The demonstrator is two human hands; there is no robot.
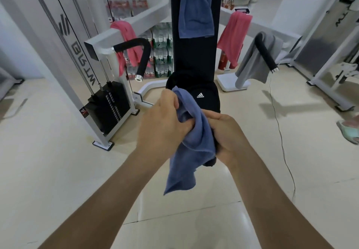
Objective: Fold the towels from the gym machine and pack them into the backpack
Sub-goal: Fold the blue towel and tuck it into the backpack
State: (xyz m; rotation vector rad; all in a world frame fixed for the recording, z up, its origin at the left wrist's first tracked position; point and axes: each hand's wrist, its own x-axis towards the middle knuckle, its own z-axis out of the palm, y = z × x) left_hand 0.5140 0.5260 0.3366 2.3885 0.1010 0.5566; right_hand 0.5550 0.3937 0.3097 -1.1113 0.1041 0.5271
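Bunching a soft blue terry towel at frame centre, left hand and right hand both curl tightly round it before the black fabric backpack, while four draped towels above seemingly await folding.

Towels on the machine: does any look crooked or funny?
Yes. The grey towel hangs lopsided over the right handle, one corner drooping low. The left pink towel is bunched on its bar. The blue towel in the left hand and right hand is crumpled, not folded.

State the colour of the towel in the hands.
The towel is blue, seen in the head view.
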